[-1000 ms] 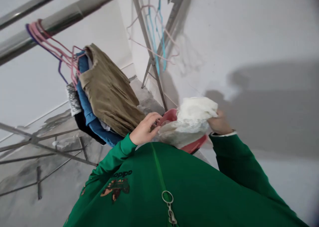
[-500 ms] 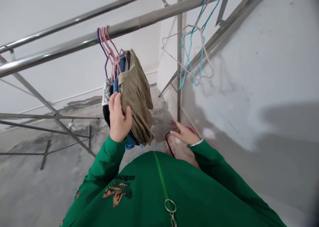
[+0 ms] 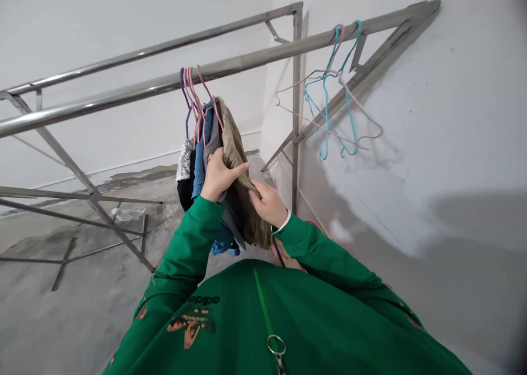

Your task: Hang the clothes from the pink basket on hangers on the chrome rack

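Khaki trousers (image 3: 233,144) hang folded over a pink hanger (image 3: 211,96), at the right end of a bunch of clothes. My left hand (image 3: 220,178) is on their left side, thumb stretched across the cloth and fingers partly hidden in the folds. From the right, my right hand (image 3: 269,201) pinches the trousers' edge between thumb and fingers. Left of them hang a grey garment (image 3: 212,136), a blue garment (image 3: 198,169) and a black garment with white lace (image 3: 184,161). A purple hanger (image 3: 188,108) is leftmost.
The hangers hook onto a metal rail (image 3: 135,92) of a drying rack. Farther right hang blue hangers (image 3: 326,111) and a pale pink hanger (image 3: 362,103) near the white wall (image 3: 453,117). Crossed rack legs (image 3: 96,194) stand left. A pinkish item (image 3: 290,257) lies below my right arm.
My right hand has risen from low on the right to the khaki trousers and taken their edge. My left hand has moved up and right along the cloth. The view has shifted.
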Demonstrator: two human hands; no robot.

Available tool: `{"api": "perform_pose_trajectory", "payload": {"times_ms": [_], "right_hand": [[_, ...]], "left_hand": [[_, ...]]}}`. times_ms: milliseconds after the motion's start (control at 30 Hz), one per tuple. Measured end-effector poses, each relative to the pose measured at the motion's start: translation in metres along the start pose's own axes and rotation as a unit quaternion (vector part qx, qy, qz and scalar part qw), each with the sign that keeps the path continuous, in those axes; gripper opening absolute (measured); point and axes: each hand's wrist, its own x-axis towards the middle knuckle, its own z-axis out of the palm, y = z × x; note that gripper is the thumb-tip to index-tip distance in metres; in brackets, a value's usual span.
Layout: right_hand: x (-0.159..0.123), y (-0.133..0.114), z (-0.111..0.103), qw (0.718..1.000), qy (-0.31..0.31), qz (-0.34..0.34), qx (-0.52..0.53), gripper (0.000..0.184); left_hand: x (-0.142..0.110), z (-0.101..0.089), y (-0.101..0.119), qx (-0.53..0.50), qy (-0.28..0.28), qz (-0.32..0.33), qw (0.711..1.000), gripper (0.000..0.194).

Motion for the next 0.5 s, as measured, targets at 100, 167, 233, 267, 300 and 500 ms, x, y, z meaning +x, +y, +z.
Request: {"api": "perform_pose_trajectory", "payload": {"times_ms": [100,167,233,267,300,500], "right_hand": [[-0.003,0.008,-0.003,0.998,0.017,0.032,-0.044,0.034],[-0.006,0.010,-0.004,0.997,0.023,0.048,-0.060,0.038],[-0.010,0.010,-0.005,0.997,0.019,0.048,-0.060,0.037],[-0.014,0.009,-0.004,0.997,0.013,0.045,-0.057,0.034],[-0.018,0.006,-0.004,0.998,0.004,0.040,-0.052,0.031],[-0.037,-0.010,0.005,0.998,-0.052,0.015,-0.025,0.026]], "left_hand": [[-0.015,-0.004,0.011,0.091,-0.046,-0.021,0.995,0.037],[-0.031,-0.003,0.017,0.159,-0.044,-0.010,0.986,0.034],[-0.046,0.000,0.018,0.235,0.006,0.007,0.972,0.031],[-0.053,0.002,0.016,0.266,0.041,0.019,0.963,0.032],[-0.059,0.004,0.013,0.285,0.072,0.033,0.955,0.033],[-0.071,0.003,0.001,0.233,0.174,0.094,0.952,0.043]]}}
